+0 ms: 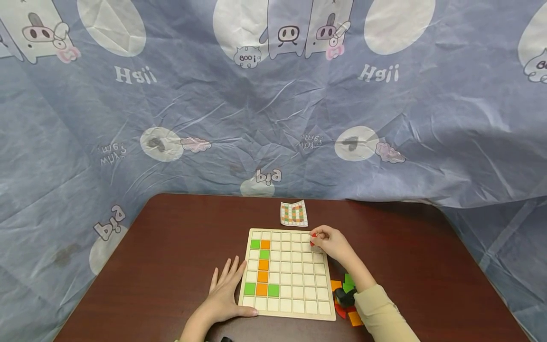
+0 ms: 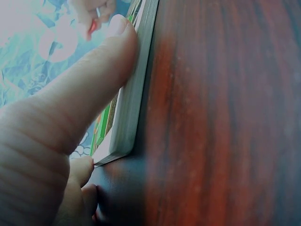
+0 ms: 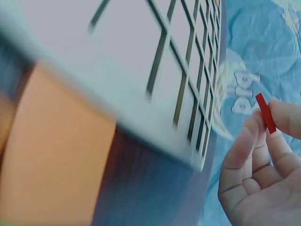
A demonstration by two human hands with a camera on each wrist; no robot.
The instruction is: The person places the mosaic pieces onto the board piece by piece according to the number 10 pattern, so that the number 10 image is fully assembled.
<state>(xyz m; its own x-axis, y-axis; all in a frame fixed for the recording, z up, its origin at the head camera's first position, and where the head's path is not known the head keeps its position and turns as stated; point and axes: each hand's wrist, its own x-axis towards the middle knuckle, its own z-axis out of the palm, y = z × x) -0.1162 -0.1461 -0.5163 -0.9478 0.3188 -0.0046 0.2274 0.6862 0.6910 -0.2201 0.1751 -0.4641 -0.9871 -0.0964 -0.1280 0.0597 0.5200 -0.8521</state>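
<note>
Orange, green and red loose pieces (image 1: pixel 355 319) lie on the desk (image 1: pixel 179 256) just beside the near-right corner of a pale gridded board (image 1: pixel 298 280), partly hidden by the right wrist. At the board's near-left corner, the left hand (image 1: pixel 222 293) rests with fingers spread wide along the left edge, thumb on the near edge. Flat in the grid, towards the left edge, sit green tiles (image 1: pixel 264 254) and orange tiles (image 1: pixel 263 265), most of them in the second column from that edge. At the far-right corner, the right hand (image 1: pixel 335 244) pinches a small, thin red piece (image 3: pixel 266 113) in its fingertips; whether it touches the board cannot be told. Beyond the board's far edge lies a patterned card (image 1: pixel 293 213) with green and orange squares. Blue printed cloth (image 1: pixel 265 114) hangs behind the desk's far edge.
</note>
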